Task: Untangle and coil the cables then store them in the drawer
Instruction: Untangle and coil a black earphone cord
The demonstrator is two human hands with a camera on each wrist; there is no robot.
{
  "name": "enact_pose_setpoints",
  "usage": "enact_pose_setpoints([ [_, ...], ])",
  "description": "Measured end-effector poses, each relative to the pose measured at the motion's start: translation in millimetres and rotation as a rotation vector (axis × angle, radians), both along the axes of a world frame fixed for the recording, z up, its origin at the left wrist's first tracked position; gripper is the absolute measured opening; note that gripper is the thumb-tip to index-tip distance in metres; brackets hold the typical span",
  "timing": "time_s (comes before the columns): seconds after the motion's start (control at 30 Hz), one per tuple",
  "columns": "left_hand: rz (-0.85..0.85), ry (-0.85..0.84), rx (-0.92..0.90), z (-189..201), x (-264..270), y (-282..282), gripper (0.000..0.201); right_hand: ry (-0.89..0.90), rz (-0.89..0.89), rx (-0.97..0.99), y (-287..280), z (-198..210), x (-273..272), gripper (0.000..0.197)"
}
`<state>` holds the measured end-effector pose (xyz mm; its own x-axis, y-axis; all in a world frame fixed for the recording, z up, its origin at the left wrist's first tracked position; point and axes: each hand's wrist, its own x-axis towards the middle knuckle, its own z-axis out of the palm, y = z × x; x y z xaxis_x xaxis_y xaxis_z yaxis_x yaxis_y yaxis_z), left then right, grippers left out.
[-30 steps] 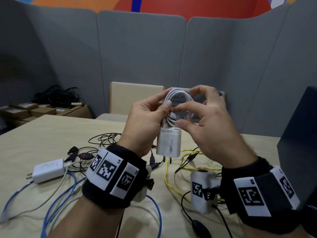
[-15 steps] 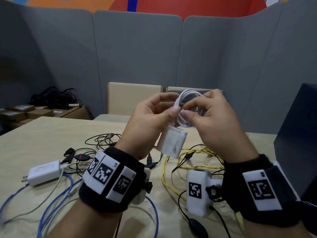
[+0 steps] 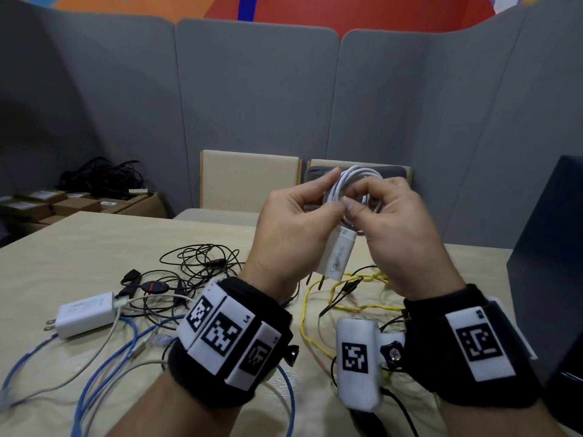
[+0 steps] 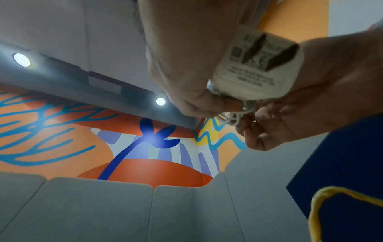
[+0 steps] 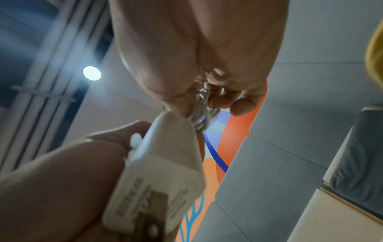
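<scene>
Head view: above the table [image 3: 79, 247], our left hand [image 3: 290, 228] and right hand [image 3: 397, 234] both pinch the white cable coil [image 3: 356, 181], its charger [image 3: 336, 257] dangling; we should keep loops even and tuck the end snugly.

The table [image 3: 79, 247] (pale wood) carries black cables [image 3: 202, 263], blue cables [image 3: 104, 367], a charger [image 3: 85, 313].

Both hands bare. Left wrist: black fabric band [image 3: 230, 342] carrying row of white plates printed with black square fiducial codes. Right wrist: matching black band [image 3: 467, 345], one white code plate; white camera housing [image 3: 358, 361] with code marker, fixed by screw on black bracket.
</scene>
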<state>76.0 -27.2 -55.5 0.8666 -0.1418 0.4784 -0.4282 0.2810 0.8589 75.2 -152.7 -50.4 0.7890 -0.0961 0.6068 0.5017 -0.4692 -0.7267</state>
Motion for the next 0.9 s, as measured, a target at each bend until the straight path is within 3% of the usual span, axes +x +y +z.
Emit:
enact_pose_setpoints([
  [0.2,0.123,-0.036,-0.015,-4.5,2.7,-0.9,0.037,-0.006,0.077,0.132,4.7,-3.1,1.2,0.019],
  [0.33,0.106,-0.042,0.102,-5.7,4.4,4.0,0.034,-0.184,-0.208,-0.207,10.3,-1.3,-8.7,0.019],
  [0.4,0.070,-0.058,0.175,-6.4,5.6,7.7,0.029,-0.249,-0.253,-0.305,11.7,0.6,-14.2,0.013],
  [0.5,0.009,-0.083,0.255,-5.8,6.5,12.9,0.022,-0.265,-0.168,-0.365,10.8,1.6,-16.2,0.011],
  [0.7,-0.110,-0.066,0.222,-3.9,4.2,16.2,0.024,-0.131,0.084,-0.214,-1.1,4.4,-11.9,0.015],
  [0.8,-0.208,-0.041,0.187,-1.8,3.9,18.8,0.036,-0.026,0.140,-0.117,-6.5,7.4,-13.1,0.011],
  [0.9,-0.336,0.027,0.114,0.5,4.3,19.0,0.053,-0.032,0.085,-0.089,-4.1,4.9,-9.9,0.022],
])
